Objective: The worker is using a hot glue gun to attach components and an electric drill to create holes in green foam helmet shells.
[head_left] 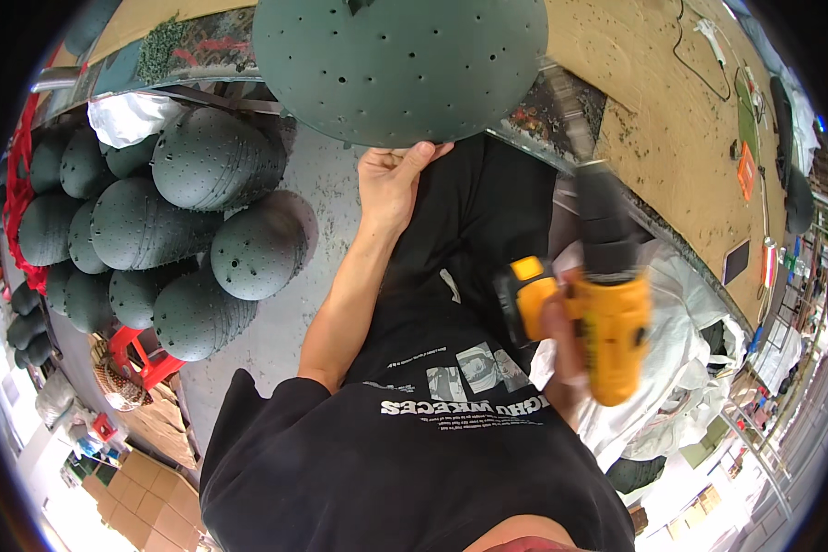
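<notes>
Head view: we're looking down at one worker's own L & R hands, bench edge ahead.
Green dome (405, 78): a dk, perforated piece is sitting top ctr, its near rim facing the worker; the upper part is running out of frame.
L hand (388, 189): is grasping the dome's near rim, approx. mid-edge; thumb & fingertips are closing on it.
Yellow drill (615, 322): a cordless unit w/ blk front end, is pointing up-frame, R of the dome; we're noting motion blur.
R hand (564, 339): fingers are wrapping the drill's grip; finger detail is blurring, so exact trigger posn we're unable to tell.
Drill bit (572, 115): is reaching to near the dome's R edge; contact or gap, we can't tell.
Bench (672, 138): a tan-topped surface is running along the top & R; an orange item (747, 175) and a phone (736, 262) are lying on it, R side.
Stacked domes (156, 212): nested dk green pcs are lying L of the L arm, their holed tops mostly facing us.
Red stool (141, 361): is standing just below the stacks.
White sheeting (676, 368): is bunching R of the drill.
Cardboard boxes (147, 497): are standing lower L.
</notes>
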A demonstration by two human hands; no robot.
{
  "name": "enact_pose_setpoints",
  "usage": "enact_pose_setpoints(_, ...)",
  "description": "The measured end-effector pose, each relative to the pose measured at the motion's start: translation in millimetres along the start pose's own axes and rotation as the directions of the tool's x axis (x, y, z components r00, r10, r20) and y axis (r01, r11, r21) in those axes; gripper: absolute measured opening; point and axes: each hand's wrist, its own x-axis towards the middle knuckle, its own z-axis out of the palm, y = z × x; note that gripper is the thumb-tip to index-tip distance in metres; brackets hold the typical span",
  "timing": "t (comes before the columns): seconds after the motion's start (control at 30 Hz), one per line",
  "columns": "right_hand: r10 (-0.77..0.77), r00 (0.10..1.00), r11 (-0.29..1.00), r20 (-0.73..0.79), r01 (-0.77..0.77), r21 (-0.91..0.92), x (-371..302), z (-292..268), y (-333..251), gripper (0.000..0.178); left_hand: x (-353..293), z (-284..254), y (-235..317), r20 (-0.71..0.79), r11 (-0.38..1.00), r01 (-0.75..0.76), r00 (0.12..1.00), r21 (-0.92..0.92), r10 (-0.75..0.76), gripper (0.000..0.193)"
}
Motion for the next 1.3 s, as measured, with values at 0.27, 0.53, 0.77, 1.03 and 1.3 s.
enact_pose_setpoints(0.27,-0.468,0.833,-0.150,0.294,0.253,-0.956,11,19,84,0.041,2,-3,-12,-0.036,0.997,-0.081,0.996,0.020,0.082,0.006)
enact_pose_setpoints(0.53,-0.412,0.852,-0.119,0.323,0.301,-0.946,12,29,83,0.038,2,2,-9,-0.102,0.997,-0.058,0.993,0.050,0.063,0.009)
enact_pose_setpoints(0.77,-0.376,0.888,-0.065,0.263,0.258,-0.964,10,46,79,0.033,6,3,-8,-0.056,0.995,-0.087,0.994,0.050,0.090,0.009)
enact_pose_setpoints(1.03,-0.289,0.953,0.037,0.096,0.112,-0.993,3,85,64,0.033,6,0,-10,-0.044,0.994,-0.090,0.995,0.058,0.092,0.012)
enact_pose_setpoints(1.3,-0.305,0.942,-0.098,0.142,0.118,-0.988,11,110,52,0.035,1,13,-11,-0.052,0.996,-0.058,0.997,0.074,0.062,0.008)
